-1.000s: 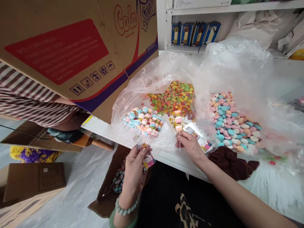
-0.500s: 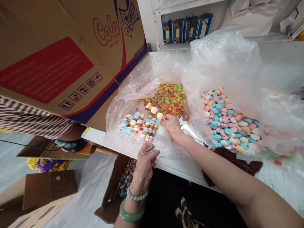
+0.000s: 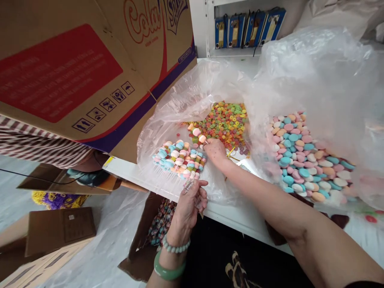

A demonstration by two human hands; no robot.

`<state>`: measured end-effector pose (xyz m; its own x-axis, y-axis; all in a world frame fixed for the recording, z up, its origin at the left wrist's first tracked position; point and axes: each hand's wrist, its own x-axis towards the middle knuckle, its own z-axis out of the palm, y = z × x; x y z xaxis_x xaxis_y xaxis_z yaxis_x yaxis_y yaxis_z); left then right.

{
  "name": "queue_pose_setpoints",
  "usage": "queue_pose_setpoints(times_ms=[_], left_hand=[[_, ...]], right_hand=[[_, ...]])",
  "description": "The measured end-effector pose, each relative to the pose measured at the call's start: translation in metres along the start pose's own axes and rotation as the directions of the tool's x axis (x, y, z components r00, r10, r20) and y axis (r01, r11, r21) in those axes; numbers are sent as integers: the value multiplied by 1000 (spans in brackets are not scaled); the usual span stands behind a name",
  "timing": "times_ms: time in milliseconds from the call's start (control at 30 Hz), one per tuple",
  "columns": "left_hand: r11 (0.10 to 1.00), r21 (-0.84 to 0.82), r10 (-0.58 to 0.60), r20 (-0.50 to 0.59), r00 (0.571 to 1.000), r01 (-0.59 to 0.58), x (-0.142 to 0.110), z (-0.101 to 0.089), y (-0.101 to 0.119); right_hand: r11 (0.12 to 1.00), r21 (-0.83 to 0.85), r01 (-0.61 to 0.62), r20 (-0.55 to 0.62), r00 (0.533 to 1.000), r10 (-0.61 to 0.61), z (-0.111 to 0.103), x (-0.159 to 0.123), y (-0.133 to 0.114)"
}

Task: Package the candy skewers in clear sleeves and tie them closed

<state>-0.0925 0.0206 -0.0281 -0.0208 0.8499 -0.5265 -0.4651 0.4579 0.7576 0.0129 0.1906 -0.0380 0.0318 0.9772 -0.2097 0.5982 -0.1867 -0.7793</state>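
Note:
My right hand pinches the stick of a candy skewer threaded with pastel pieces. The skewer's far end lies over a mound of small ring candies in a clear plastic bag. Just below is a pile of finished-looking candy skewers, in blue, pink and white. My left hand, with a bead bracelet and green bangle at the wrist, is closed at the front edge of the table. Its curled fingers hold clear printed plastic wrappers; how many cannot be told.
Right of my forearm, a large clear bag holds pastel oval candies. A tall cardboard carton stands at the left, beside a person's striped clothing. Below the table edge, an open box holds wrapped candies. Blue boxes fill a back shelf.
The view has shifted, so the table items sit further right. My left hand has turned and loosened its fingers slightly, showing more clear plastic. My right hand keeps pinching the skewer.

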Motion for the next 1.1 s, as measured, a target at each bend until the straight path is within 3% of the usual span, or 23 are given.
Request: queue_pose_setpoints(times_ms=[167, 333, 500, 667, 800, 1100], left_hand=[[997, -37, 71, -19, 997, -72, 8, 17, 1], [999, -38, 36, 63, 997, -34, 13, 36, -21], [990, -134, 44, 79, 996, -33, 13, 27, -23], [985, -154, 90, 117, 989, -72, 5, 14, -13], [994, -25, 109, 111, 988, -107, -5, 18, -14], [963, 183, 167, 161, 973, -196, -18, 19, -15]], right_hand=[[946, 312, 86, -64, 996, -70, -27, -76, 16], [882, 465, -73, 83, 996, 39, -31, -145, 40], [936, 352, 6, 9, 1000, -10, -63, -173, 69], [971, 155, 181, -85, 982, -169, -98, -206, 101], [960, 51, 276, -106, 957, -270, -96, -224, 112], [938, -1, 346, -110, 932, -344, -91, -229, 116]])
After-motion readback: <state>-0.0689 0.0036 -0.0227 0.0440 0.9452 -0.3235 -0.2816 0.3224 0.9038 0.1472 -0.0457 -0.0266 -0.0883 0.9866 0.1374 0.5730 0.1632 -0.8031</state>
